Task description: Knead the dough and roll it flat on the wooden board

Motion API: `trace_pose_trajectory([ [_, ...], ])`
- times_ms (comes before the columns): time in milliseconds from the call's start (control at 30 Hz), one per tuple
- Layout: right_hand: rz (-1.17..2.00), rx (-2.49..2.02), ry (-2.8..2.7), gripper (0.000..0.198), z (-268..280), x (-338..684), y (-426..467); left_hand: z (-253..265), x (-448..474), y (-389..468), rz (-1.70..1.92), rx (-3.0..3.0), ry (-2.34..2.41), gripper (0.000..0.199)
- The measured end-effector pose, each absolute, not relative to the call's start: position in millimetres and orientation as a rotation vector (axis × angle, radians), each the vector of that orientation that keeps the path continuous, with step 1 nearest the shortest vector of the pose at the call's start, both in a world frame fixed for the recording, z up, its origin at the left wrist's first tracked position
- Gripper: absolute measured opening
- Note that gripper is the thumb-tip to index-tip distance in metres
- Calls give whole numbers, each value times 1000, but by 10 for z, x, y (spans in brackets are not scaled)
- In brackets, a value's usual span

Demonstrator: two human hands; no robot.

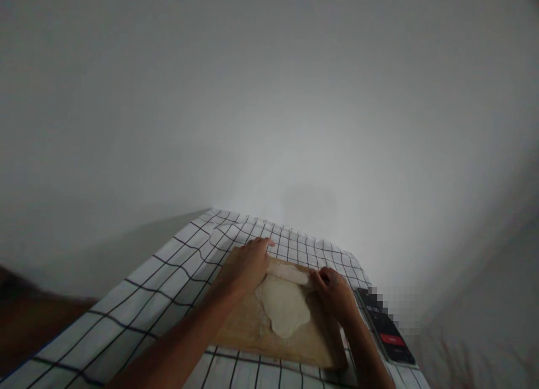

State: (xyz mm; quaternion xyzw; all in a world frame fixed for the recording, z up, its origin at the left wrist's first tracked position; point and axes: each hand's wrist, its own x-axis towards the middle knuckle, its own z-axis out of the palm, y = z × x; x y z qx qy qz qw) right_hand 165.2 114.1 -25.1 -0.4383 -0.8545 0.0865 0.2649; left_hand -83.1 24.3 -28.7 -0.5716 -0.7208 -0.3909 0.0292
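Note:
A thin, uneven sheet of dough (286, 309) lies flat on a wooden board (242, 333). Across its far edge runs a pale, floury rolling pin (288, 273), whose two ends are covered by my hands. My left hand (251, 260) rests over the left end, fingers reaching forward past the board's far edge; its grip is partly hidden. At the other end, my right hand (332, 288) is closed around the pin with curled fingers. Below the pin, the dough spreads toward me and narrows to a rounded tip.
A white cloth with dark grid lines (160, 293) covers the table under the board. To the right of my right forearm lies a phone (387, 327) with a lit screen showing a red button. A plain pale wall (269, 125) rises behind the table.

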Motion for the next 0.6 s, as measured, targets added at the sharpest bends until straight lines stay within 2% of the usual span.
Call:
trace_pose_trajectory([
  [100,228,-1174,-2318,44,-307,1666,1225,-339,-821,289,-1312,-1821,-2174,53],
  [200,263,-1155,-2340,43,-323,1663,1254,-351,-797,306,-1415,-1878,-2133,56],
  [600,419,-998,-2224,46,-236,1645,1168,-284,-724,257,-1318,-1962,-2222,32],
])
